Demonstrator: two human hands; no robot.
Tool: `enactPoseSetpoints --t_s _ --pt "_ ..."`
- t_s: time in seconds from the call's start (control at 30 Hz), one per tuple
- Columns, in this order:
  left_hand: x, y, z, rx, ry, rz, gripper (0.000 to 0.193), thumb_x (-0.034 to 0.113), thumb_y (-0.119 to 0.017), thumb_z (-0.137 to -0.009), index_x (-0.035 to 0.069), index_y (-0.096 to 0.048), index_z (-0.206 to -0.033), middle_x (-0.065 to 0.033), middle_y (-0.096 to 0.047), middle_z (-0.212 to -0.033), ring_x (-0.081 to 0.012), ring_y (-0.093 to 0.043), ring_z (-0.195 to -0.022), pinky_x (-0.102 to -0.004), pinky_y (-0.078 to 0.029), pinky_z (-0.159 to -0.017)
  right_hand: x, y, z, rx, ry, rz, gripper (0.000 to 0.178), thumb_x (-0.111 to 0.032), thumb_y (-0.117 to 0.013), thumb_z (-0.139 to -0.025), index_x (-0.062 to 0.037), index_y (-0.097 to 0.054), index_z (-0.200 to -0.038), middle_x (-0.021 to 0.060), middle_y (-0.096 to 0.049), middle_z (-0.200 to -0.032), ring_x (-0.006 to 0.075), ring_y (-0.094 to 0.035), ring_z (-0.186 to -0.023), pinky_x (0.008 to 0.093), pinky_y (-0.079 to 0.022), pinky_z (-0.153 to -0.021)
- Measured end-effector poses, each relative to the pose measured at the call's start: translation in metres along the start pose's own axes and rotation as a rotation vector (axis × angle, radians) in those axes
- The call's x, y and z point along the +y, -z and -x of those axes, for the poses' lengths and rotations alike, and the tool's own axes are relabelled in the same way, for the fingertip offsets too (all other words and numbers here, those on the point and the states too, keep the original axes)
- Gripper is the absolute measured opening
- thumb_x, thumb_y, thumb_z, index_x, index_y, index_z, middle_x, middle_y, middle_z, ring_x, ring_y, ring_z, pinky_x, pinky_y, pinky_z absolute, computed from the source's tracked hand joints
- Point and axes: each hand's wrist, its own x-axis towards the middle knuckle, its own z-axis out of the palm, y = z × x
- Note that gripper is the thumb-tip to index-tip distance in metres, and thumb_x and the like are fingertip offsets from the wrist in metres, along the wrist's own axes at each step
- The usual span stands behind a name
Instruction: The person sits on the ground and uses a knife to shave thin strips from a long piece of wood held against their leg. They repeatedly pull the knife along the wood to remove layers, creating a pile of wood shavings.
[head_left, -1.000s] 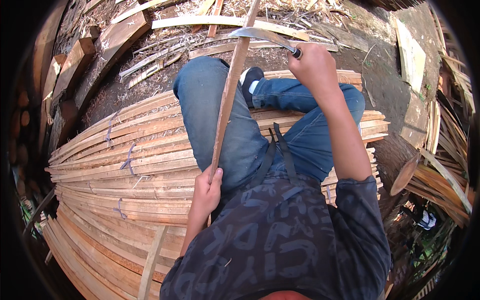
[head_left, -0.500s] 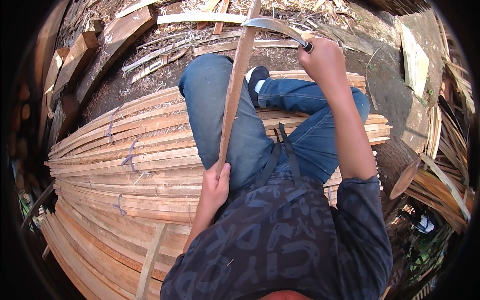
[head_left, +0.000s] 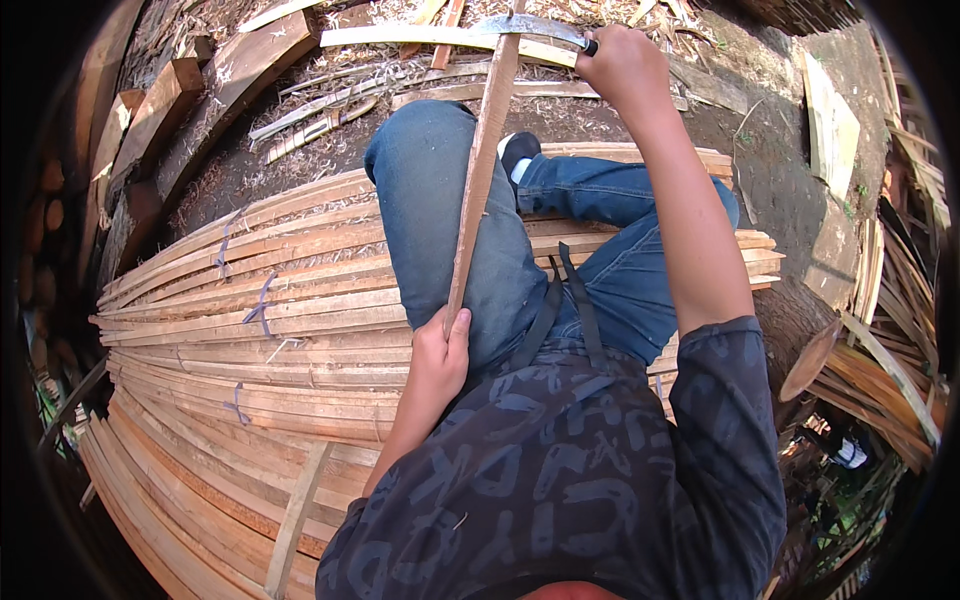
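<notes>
My left hand (head_left: 440,347) is closed around the near end of a long wooden strip (head_left: 478,185), which slants away over my left thigh toward the top of the view. My right hand (head_left: 625,68) grips the dark handle of a curved knife (head_left: 530,25) with a bright metal blade. The blade lies across the far part of the strip, seemingly touching it, its tip pointing left. The strip's far end runs out of the top edge.
Bundles of wooden strips (head_left: 300,325), tied with purplish bands, spread under and left of my legs. Thick beams (head_left: 235,85) lie at the far left. Shavings and offcuts cover the ground ahead. A cut log (head_left: 808,360) and more slats (head_left: 870,390) are at the right.
My right hand has moved the knife farther away along the strip, with the blade now nearer the top edge. The strip and my left hand have shifted slightly right.
</notes>
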Motion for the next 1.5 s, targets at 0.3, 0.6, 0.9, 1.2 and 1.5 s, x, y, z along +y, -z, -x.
enactPoseSetpoints --t_s 0.3,0.6,0.9,1.2,1.5 --pt "0.003 -0.001 -0.002 -0.033 0.074 0.124 0.039 0.026 -0.048 -0.1 -0.001 -0.05 -0.072 -0.005 -0.045 -0.056 -0.0124 -0.042 -0.053 -0.0323 -0.037 -0.051 0.01 -0.005 -0.017 0.083 -0.048 -0.003 0.024 -0.027 -0.066 -0.072 -0.0035 -0.07 -0.077 0.0193 -0.069 -0.08 0.0354 -0.069 -0.077 0.0442 -0.056 -0.071" --pt "-0.011 0.004 -0.004 -0.091 0.149 0.279 0.039 0.026 -0.049 -0.1 0.003 -0.05 -0.069 -0.0005 -0.047 -0.058 -0.0074 -0.041 -0.055 -0.0275 -0.035 -0.05 -0.02 0.012 0.03 -0.009 0.112 -0.084 0.024 -0.026 -0.064 -0.077 -0.0029 -0.069 -0.077 0.0204 -0.068 -0.075 0.0357 -0.069 -0.074 0.0458 -0.056 -0.068" --pt "-0.001 0.0 -0.012 -0.14 0.176 0.306 0.036 0.033 -0.048 -0.101 0.006 -0.05 -0.078 0.0029 -0.045 -0.061 -0.0041 -0.039 -0.049 -0.0221 -0.032 -0.043 0.006 -0.017 -0.046 -0.021 -0.034 0.085 0.027 -0.03 -0.067 -0.074 -0.0064 -0.071 -0.086 0.0153 -0.071 -0.089 0.0315 -0.07 -0.085 0.0428 -0.056 -0.074" --pt "0.003 0.005 -0.013 -0.207 0.299 0.415 0.037 0.033 -0.049 -0.101 0.005 -0.053 -0.077 0.0027 -0.047 -0.061 -0.0039 -0.04 -0.05 -0.0211 -0.032 -0.043 0.023 -0.016 -0.045 -0.039 -0.154 -0.06 0.026 -0.024 -0.063 -0.076 -0.0003 -0.07 -0.083 0.0216 -0.069 -0.083 0.0366 -0.069 -0.08 0.046 -0.056 -0.073" --pt "0.002 0.009 -0.009 -0.189 0.316 0.435 0.036 0.03 -0.049 -0.101 0.006 -0.053 -0.074 0.0033 -0.046 -0.06 -0.0036 -0.04 -0.05 -0.0212 -0.032 -0.044 0.012 0.017 -0.051 -0.033 0.048 0.066 0.023 -0.023 -0.06 -0.078 -0.0034 -0.07 -0.085 0.0189 -0.07 -0.086 0.0347 -0.069 -0.081 0.0444 -0.056 -0.073"
